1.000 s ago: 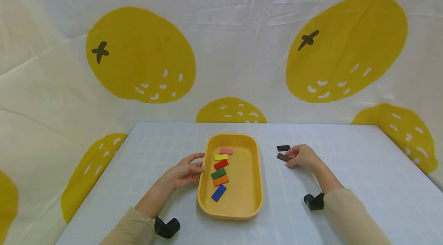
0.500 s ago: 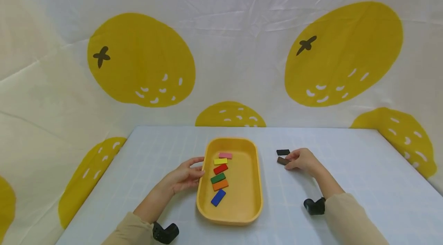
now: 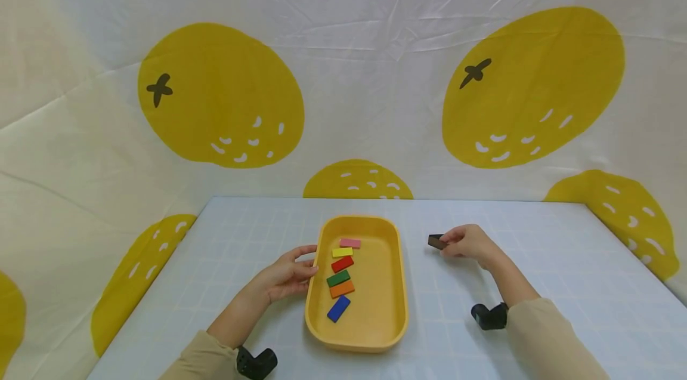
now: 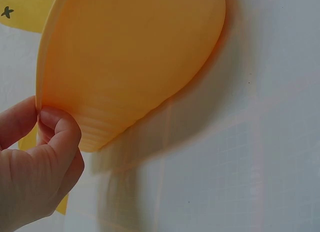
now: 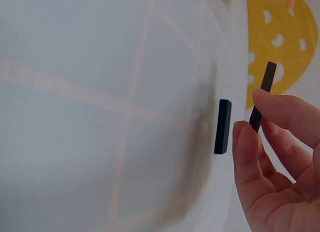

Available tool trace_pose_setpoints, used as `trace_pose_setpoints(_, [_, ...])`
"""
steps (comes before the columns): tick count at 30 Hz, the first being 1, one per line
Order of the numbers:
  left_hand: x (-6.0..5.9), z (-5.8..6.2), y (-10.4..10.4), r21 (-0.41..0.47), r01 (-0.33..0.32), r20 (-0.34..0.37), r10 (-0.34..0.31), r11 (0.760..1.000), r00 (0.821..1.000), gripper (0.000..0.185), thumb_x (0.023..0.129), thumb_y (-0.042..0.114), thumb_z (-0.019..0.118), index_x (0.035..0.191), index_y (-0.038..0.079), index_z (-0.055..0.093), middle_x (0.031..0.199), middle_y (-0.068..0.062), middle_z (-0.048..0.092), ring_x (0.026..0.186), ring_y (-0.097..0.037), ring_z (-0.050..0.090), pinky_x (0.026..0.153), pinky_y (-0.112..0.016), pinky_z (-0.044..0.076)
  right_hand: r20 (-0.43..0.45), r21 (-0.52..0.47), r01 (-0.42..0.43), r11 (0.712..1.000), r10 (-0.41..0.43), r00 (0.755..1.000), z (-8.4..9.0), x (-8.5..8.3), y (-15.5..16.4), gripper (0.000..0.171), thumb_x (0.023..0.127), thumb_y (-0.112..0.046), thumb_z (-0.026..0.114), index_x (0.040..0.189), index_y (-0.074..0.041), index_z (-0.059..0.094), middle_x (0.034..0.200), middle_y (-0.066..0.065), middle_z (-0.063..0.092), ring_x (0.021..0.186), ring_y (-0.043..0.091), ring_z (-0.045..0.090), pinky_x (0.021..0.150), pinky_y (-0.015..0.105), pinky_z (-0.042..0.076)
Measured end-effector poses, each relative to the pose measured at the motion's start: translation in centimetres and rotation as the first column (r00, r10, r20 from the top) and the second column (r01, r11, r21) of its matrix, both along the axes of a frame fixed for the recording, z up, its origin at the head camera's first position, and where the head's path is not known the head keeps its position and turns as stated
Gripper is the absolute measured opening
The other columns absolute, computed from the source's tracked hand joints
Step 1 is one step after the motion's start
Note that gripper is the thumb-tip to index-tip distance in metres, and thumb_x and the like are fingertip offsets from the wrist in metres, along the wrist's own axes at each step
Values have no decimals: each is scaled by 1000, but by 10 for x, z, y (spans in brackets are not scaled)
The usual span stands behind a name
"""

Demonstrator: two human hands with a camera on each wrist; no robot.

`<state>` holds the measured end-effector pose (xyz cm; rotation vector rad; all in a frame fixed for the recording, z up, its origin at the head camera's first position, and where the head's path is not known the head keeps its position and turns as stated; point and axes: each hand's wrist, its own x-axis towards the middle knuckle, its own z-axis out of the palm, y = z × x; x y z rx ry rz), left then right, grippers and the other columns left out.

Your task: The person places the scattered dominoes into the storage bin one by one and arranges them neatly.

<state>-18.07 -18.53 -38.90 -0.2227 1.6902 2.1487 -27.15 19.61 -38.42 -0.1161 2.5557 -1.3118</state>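
Observation:
Between thumb and fingers of my right hand (image 3: pixel 469 244) is a dark brown rectangular block (image 5: pixel 269 77), raised off the table. A black block (image 5: pixel 223 127) lies on the table beside it; in the head view the brown one mostly covers it. My left hand (image 3: pixel 287 274) pinches the left rim of a yellow-orange plastic tray (image 3: pixel 378 302), as the left wrist view shows. Down the left half of the tray runs a loose column: a pink block (image 3: pixel 350 243), yellow block (image 3: pixel 342 253), red block (image 3: pixel 342 263), green block (image 3: pixel 339 278), orange block (image 3: pixel 342 289) and blue block (image 3: pixel 339 309).
The tray stands mid-table on a pale checked cloth (image 3: pixel 440 320). A white curtain (image 3: pixel 370 82) printed with big yellow fruit hangs along the back and sides. Black wrist-worn devices (image 3: pixel 489 316) sit at both sleeves.
My right hand has picked the brown block up from the table and tilted it, shifting slightly away toward the black block. The left hand keeps its place on the tray.

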Motion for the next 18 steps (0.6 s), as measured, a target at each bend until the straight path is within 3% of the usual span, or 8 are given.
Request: trace_pose_setpoints(18, [2,2,2,-25,-23,5,24,999,1000,56,90,-8,51,140,5,31,132,-21,44,99,-26,56,81,-36,50,-65,-16,-91,996,90,994,28,-5,-28,31,76,-6,74,104,5,65,86,9,59,78,21,54,73,31,52])
